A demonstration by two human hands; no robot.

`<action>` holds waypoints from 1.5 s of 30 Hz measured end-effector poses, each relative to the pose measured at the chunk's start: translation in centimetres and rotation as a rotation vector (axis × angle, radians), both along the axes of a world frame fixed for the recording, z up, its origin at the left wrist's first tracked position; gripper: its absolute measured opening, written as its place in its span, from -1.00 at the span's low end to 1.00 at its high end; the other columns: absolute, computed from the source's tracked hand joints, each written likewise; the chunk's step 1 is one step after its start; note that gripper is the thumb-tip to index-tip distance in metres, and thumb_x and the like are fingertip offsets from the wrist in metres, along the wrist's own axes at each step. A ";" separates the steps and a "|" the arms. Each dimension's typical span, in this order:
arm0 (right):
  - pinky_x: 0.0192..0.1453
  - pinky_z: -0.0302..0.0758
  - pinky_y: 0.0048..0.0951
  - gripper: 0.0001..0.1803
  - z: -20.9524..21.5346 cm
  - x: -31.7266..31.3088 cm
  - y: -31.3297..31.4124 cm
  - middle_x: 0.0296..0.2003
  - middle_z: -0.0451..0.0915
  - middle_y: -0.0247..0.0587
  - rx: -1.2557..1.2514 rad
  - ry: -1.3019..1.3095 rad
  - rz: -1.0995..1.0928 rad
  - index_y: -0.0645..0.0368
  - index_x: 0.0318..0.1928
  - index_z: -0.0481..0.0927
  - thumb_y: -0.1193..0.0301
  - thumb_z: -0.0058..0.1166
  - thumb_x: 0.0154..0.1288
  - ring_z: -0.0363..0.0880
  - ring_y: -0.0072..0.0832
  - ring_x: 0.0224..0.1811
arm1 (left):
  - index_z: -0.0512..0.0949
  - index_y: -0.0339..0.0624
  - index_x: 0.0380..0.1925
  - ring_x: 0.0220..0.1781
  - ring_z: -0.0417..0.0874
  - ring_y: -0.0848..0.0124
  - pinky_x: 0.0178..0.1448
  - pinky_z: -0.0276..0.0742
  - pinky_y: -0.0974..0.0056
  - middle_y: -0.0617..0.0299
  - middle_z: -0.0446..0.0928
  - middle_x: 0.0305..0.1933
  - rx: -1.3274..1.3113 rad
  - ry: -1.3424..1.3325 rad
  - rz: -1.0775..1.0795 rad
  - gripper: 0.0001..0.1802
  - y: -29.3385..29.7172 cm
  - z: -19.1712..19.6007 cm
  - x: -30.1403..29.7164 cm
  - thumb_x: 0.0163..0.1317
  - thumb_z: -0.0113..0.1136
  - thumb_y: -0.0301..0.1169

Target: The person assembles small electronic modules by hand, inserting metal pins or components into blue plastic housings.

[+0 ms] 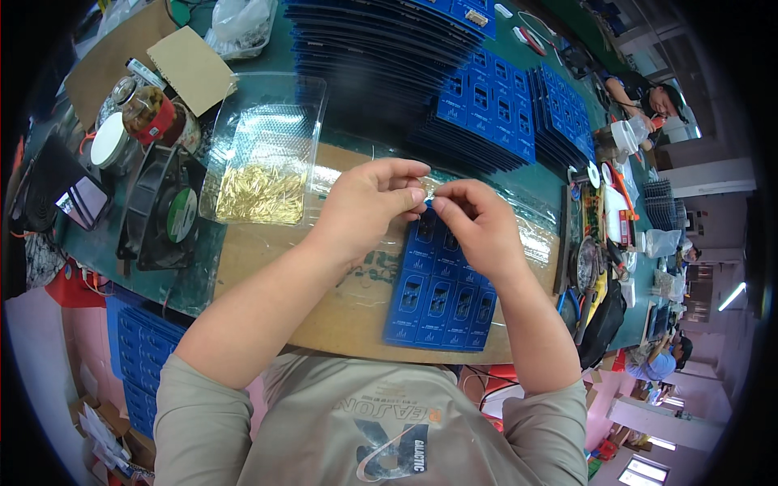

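My left hand [374, 202] and my right hand [478, 223] meet fingertip to fingertip above a blue panel of small circuit boards [442, 304]. Between the pinched fingers of both hands sits a tiny shiny part [429, 191], too small to identify. The blue panel lies flat on a brown cardboard sheet [267, 259] in front of me. To the left, a clear plastic tray [267, 150] holds a heap of small gold pins [261, 194].
Stacks of blue panels [486, 105] fill the far side of the green bench. A black fan [162, 215], solder spool, jars [150, 113] and a phone [81, 202] sit at left. Hand tools [596, 259] lie at right. Other people work at far right.
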State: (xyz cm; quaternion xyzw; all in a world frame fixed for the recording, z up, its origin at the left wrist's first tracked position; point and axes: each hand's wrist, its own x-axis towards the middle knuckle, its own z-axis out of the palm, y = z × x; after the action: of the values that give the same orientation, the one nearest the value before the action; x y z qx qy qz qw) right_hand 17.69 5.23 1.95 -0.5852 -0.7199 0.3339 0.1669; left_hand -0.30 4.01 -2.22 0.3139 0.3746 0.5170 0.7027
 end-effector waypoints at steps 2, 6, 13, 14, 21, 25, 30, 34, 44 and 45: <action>-0.13 0.52 -0.47 -0.81 -0.1 -0.2 -0.1 -0.25 0.66 -0.24 0.091 0.310 -0.040 0.23 -0.15 0.67 0.38 0.20 0.31 0.58 -0.51 -0.28 | 0.50 -0.37 0.10 -0.14 0.64 0.46 0.00 0.59 0.36 0.17 0.63 -0.14 0.004 0.013 -0.016 -0.63 0.0 0.0 -0.1 0.29 0.21 -0.56; -0.12 0.49 -0.54 -0.79 0.4 -0.7 0.2 -0.29 0.66 -0.32 -0.105 0.415 -0.059 0.26 -0.11 0.65 0.38 0.18 0.36 0.55 -0.61 -0.27 | 0.46 -0.35 0.14 -0.13 0.64 0.46 0.02 0.58 0.36 0.19 0.63 -0.15 0.008 0.019 -0.048 -0.57 -0.2 0.4 -0.3 0.27 0.24 -0.56; -0.22 0.44 -0.61 -0.81 -0.3 -0.6 0.4 -0.35 0.60 -0.41 -0.200 0.426 -0.094 0.23 -0.14 0.62 0.36 0.17 0.39 0.47 -0.71 -0.33 | 0.46 -0.34 0.13 -0.14 0.65 0.46 0.00 0.58 0.37 0.18 0.64 -0.17 0.004 0.004 -0.028 -0.57 -0.2 0.5 -0.3 0.26 0.26 -0.54; -0.25 0.42 -0.62 -0.81 -0.7 -0.5 0.3 -0.36 0.59 -0.42 -0.176 0.432 -0.091 0.23 -0.14 0.62 0.36 0.16 0.39 0.45 -0.73 -0.35 | 0.47 -0.34 0.12 -0.15 0.65 0.46 0.00 0.58 0.37 0.18 0.64 -0.17 -0.007 0.001 -0.019 -0.58 -0.2 0.5 -0.3 0.26 0.26 -0.54; -0.29 0.39 -0.63 -0.81 -0.4 -0.9 0.0 -0.40 0.55 -0.45 -0.145 0.504 -0.093 0.22 -0.15 0.61 0.35 0.13 0.41 0.43 -0.72 -0.38 | 0.43 -0.40 0.14 -0.16 0.64 0.43 -0.04 0.59 0.36 0.14 0.61 -0.18 -0.007 -0.007 -0.032 -0.57 -0.3 0.7 -0.3 0.28 0.23 -0.57; -0.30 0.38 -0.64 -0.82 -0.7 -0.8 0.1 -0.40 0.54 -0.45 -0.144 0.488 -0.072 0.22 -0.16 0.60 0.34 0.12 0.42 0.42 -0.72 -0.39 | 0.43 -0.39 0.14 -0.16 0.64 0.44 -0.05 0.59 0.37 0.13 0.62 -0.18 -0.009 -0.004 -0.028 -0.58 -0.3 0.6 -0.3 0.28 0.22 -0.57; -0.34 0.36 -0.64 -0.83 -1.5 -1.0 -0.2 -0.40 0.56 -0.40 -0.178 0.548 -0.154 0.21 -0.17 0.57 0.35 0.08 0.44 0.42 -0.73 -0.42 | 0.43 -0.40 0.14 -0.16 0.64 0.44 -0.05 0.58 0.37 0.14 0.61 -0.18 -0.025 -0.010 0.005 -0.58 -0.2 0.5 -0.3 0.29 0.22 -0.56; -0.35 0.40 -0.64 -0.85 -1.6 -0.9 -0.3 -0.40 0.58 -0.35 -0.113 0.622 -0.212 0.20 -0.17 0.54 0.36 0.07 0.45 0.47 -0.72 -0.42 | 0.43 -0.39 0.14 -0.16 0.64 0.44 -0.06 0.58 0.38 0.14 0.61 -0.18 -0.038 0.005 0.044 -0.58 -0.1 0.6 -0.4 0.29 0.21 -0.55; -0.22 0.55 -0.39 -0.85 -0.6 0.4 -0.3 -0.25 0.63 -0.12 -0.133 0.134 0.036 0.23 -0.13 0.60 0.45 0.04 0.39 0.65 -0.39 -0.31 | 0.43 -0.35 0.13 -0.17 0.63 0.47 -0.03 0.57 0.37 0.22 0.59 -0.21 -0.030 -0.047 0.085 -0.59 0.1 0.0 -0.6 0.29 0.22 -0.55; -0.13 0.55 -0.30 -0.83 -0.7 0.6 -0.2 -0.23 0.61 -0.08 0.036 0.013 0.183 0.23 -0.12 0.62 0.45 0.02 0.37 0.64 -0.26 -0.26 | 0.43 -0.35 0.13 -0.17 0.63 0.47 -0.03 0.57 0.38 0.21 0.59 -0.20 -0.023 -0.044 0.082 -0.59 0.1 -0.1 -0.6 0.29 0.22 -0.55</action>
State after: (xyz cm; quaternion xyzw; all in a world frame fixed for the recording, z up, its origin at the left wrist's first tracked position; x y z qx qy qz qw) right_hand 18.29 5.01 1.27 -0.5116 -0.7752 0.3386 0.1508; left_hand -0.88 4.12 -2.27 0.2785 0.3776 0.5479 0.6926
